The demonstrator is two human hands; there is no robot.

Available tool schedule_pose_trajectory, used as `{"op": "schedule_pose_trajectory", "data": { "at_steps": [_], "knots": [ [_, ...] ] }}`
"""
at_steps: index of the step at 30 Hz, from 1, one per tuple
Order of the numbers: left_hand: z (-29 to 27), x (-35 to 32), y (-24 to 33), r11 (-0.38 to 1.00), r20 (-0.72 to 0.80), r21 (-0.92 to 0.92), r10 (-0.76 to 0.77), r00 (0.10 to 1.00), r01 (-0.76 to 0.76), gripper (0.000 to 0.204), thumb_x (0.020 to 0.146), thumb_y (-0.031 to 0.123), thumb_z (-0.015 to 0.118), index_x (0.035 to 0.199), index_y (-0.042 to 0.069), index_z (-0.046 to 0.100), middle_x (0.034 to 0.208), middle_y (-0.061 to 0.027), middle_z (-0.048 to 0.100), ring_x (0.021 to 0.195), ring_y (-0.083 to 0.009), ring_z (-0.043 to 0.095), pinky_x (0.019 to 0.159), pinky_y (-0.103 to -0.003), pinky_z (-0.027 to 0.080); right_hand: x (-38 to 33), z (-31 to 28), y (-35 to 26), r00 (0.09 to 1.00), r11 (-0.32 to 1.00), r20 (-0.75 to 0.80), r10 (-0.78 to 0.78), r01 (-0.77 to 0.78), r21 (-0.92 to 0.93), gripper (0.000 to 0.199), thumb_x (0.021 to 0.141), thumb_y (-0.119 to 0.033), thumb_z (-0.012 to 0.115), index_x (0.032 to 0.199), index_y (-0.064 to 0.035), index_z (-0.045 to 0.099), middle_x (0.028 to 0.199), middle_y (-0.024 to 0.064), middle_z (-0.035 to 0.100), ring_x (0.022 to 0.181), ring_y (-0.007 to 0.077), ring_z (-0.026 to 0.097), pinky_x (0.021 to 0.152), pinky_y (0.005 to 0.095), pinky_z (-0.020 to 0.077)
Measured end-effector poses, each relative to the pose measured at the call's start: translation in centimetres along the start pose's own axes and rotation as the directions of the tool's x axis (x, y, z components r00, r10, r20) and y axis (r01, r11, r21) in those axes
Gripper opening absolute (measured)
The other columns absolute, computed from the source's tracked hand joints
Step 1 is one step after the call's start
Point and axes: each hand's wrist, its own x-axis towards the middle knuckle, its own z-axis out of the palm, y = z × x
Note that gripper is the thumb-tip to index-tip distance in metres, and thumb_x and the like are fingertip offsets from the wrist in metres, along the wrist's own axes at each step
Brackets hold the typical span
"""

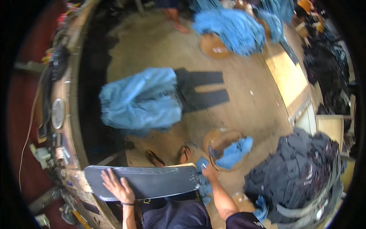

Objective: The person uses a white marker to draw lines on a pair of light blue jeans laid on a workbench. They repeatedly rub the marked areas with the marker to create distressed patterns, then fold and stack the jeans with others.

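Note:
A long dark grey board-like panel [160, 181], scuffed pale along its edges, lies crosswise in front of my body. My left hand [117, 187] rests flat on its left part, fingers spread. Just past the panel's right end is my right hand [208, 171], its fingers closed around something small and pale that I cannot make out. Light blue cloth [204, 187] hangs below that hand, beside the panel's end. Whether the hand touches this cloth is unclear.
Ahead on the floor lie a blue garment pile [141, 101] and dark trousers [198, 89]. A round brown stool [213, 137] bears blue cloth. At right rises a dark garment heap [293, 168]. A wooden bench [78, 114] with small items runs along the left. Another person's foot [182, 28] shows far off.

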Motion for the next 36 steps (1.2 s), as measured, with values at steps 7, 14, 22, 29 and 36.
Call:
{"op": "schedule_pose_trajectory", "data": {
  "at_steps": [7,14,22,29,36],
  "knots": [
    [1.9,-0.1,-1.4,0.980,-0.179,-0.110,0.143,0.973,-0.164,0.066,0.112,0.043,0.037,0.165,0.004,0.036,0.173,-0.0234,0.029,0.162,-0.0400,0.021,0.131,-0.055,0.012,10.0,-4.0,6.0,0.643,0.933,-0.676,0.360,-0.233,0.276,0.063,0.093,-0.034,0.078,0.144,-0.0060,0.053,0.099,0.0284,0.074,0.096,0.0499,0.073,0.086,0.0599,0.0566],
    [-2.2,0.1,6.1,0.959,-0.116,-0.195,0.185,0.976,-0.205,0.056,0.102,0.016,0.062,0.155,0.003,0.049,0.168,-0.0230,0.036,0.160,-0.0410,0.025,0.130,-0.057,0.019,6.1,-7.5,14.6,0.736,0.872,-0.636,0.232,0.133,0.471,0.033,0.098,-0.030,0.075,0.101,0.0022,0.069,0.079,0.0154,0.069,0.075,0.0338,0.067,0.070,0.0485,0.0506],
    [-4.2,-9.3,31.4,0.645,0.426,-0.638,0.751,0.505,-0.421,0.069,0.103,0.059,0.059,0.126,-0.005,0.067,0.126,-0.0244,0.071,0.118,-0.0421,0.069,0.104,-0.050,0.053,-21.8,-17.1,13.1,0.763,0.675,-0.643,0.059,0.444,0.589,0.030,0.096,-0.026,0.077,0.085,0.0006,0.067,0.062,-0.0010,0.048,0.059,0.0122,0.043,0.054,0.0362,0.0351],
    [4.1,-16.5,29.5,0.687,0.710,-0.704,0.677,0.195,0.180,0.090,0.089,0.061,0.077,0.135,-0.015,0.061,0.123,-0.0310,0.073,0.120,-0.0388,0.071,0.105,-0.044,0.053,-29.3,-15.1,12.0,0.886,0.674,-0.447,0.120,0.258,0.692,0.027,0.095,-0.024,0.080,0.092,0.0014,0.072,0.062,-0.0021,0.051,0.059,0.0093,0.043,0.053,0.0330,0.0343],
    [3.8,-13.0,28.0,0.486,0.420,-0.868,0.617,0.665,0.097,0.113,0.089,0.060,0.079,0.161,-0.007,0.025,0.144,-0.0423,0.054,0.136,-0.0495,0.058,0.114,-0.046,0.047,-24.5,-19.0,10.4,0.771,0.727,-0.636,0.017,0.428,0.537,0.031,0.099,-0.028,0.077,0.108,0.0013,0.071,0.081,0.0097,0.068,0.070,0.0147,0.059,0.065,0.0334,0.0491]
  ]
}}
